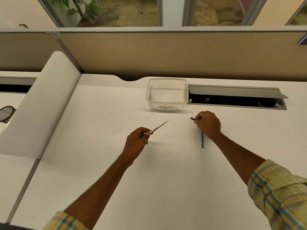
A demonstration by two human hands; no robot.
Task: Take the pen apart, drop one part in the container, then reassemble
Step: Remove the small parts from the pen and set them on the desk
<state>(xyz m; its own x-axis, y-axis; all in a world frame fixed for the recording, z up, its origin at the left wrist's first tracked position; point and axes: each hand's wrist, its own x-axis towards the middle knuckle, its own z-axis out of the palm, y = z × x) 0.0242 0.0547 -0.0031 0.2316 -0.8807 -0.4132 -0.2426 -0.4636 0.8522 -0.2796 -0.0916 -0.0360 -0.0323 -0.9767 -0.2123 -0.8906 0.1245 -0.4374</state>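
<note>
my left hand (pixel 137 138) pinches the barrel (pixel 159 126); right hand (pixel 207 124) fingers clamp the cap (pixel 192 118), refill (pixel 202 140) under it mid-bench. a nudge could roll it, far from the tub (pixel 167 95).

Office, pretty clearly: white desk (pixel 99 163) boxed in by tan cubicle partition (pixel 166 55), flip-up cable tray (pixel 237 92) along the back edge, mesh wastebasket (pixel 6 113) off left, glass walls (pixel 129 12) beyond.

Handwritten "RECYCLE" above a small recycling mark on the clear container's (pixel 167 95) front wall, beyond both hands. Printed lettering along the white pen barrel (pixel 159 126), pinched in the left hand (pixel 137 141); illegible.
</note>
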